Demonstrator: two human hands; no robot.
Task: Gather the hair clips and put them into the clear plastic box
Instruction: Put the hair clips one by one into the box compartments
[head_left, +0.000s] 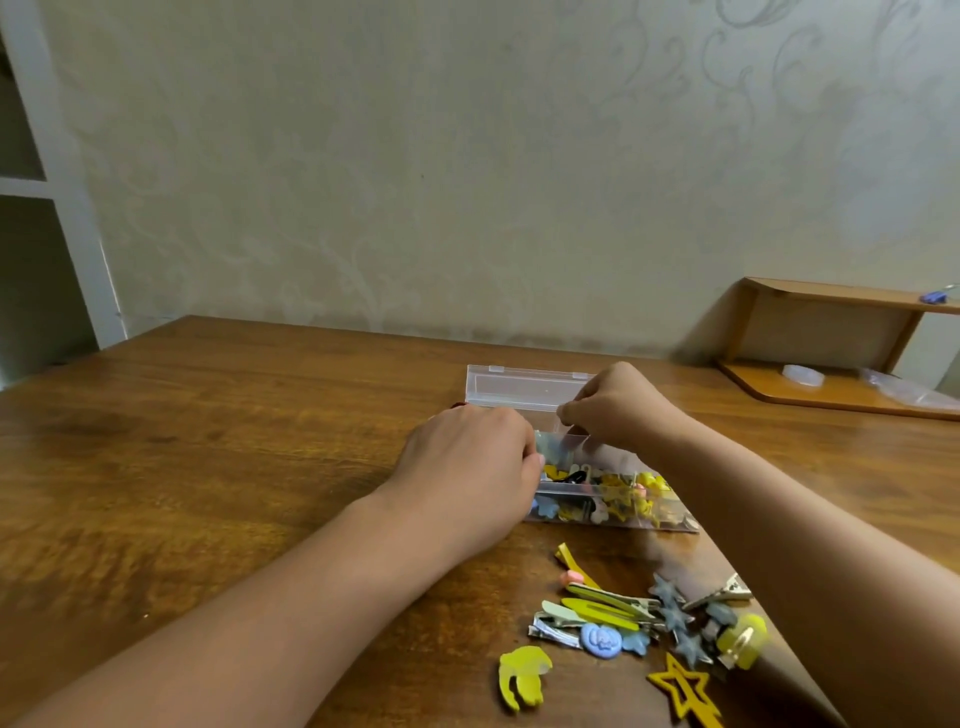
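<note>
The clear plastic box (613, 512) lies on the wooden table with its lid (524, 387) standing open at the back. Several yellow, blue and black hair clips fill it. My left hand (467, 467) rests at the box's left end, fingertips curled at its edge by a pale blue clip (553, 452). My right hand (618, 402) hovers over the box's back part, fingers pinched together on something small that I cannot make out. A loose pile of hair clips (639, 618) lies nearer to me, with a yellow star clip (683, 688) and a yellow banana-shaped clip (522, 675).
The wooden table (218, 447) stretches left and meets a patterned wall. A small wooden shelf (831, 338) stands at the back right with a white object and clear plastic on its base. A white shelving unit is at the far left.
</note>
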